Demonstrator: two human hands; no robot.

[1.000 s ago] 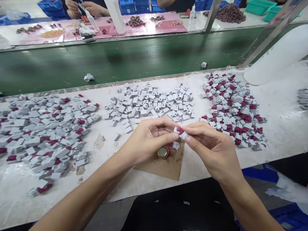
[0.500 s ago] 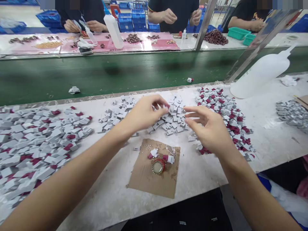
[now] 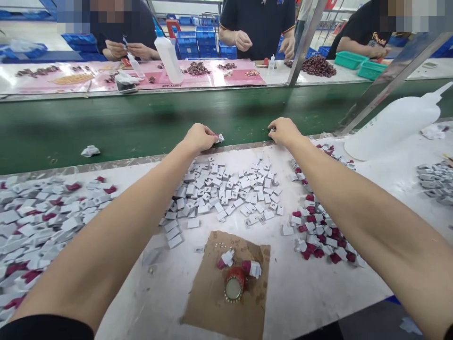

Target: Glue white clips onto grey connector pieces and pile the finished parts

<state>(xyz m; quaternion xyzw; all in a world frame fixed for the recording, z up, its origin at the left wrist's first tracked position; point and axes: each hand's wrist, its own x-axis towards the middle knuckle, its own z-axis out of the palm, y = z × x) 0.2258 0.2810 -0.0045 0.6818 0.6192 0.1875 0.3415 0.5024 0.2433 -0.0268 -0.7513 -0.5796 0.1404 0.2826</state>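
Note:
My left hand (image 3: 200, 138) reaches to the green belt's near edge, its fingers closed on a small white-and-maroon plastic part (image 3: 220, 138). Farther right along the same edge, my right hand (image 3: 284, 131) pinches a small whitish part (image 3: 272, 130), mostly hidden by the fingers. Between my arms spreads a heap of white plastic housings (image 3: 226, 189). Near me lies a brown cardboard piece (image 3: 208, 302), bearing a red bottle cap-like item (image 3: 234, 285) with a ridged rim and two white-and-maroon parts (image 3: 252, 268).
Piles of white-and-maroon parts lie at left (image 3: 38, 226) and right (image 3: 322, 231). A large white squeeze bottle (image 3: 392, 125) leans beside a metal post (image 3: 382, 85). On the green belt (image 3: 141, 123) sits another white part (image 3: 90, 151). Co-workers sit across the belt.
Both hands have moved forward from above the white heap to the belt's near edge, and farther apart. The white part on the belt has shifted left. My view has tilted up slightly.

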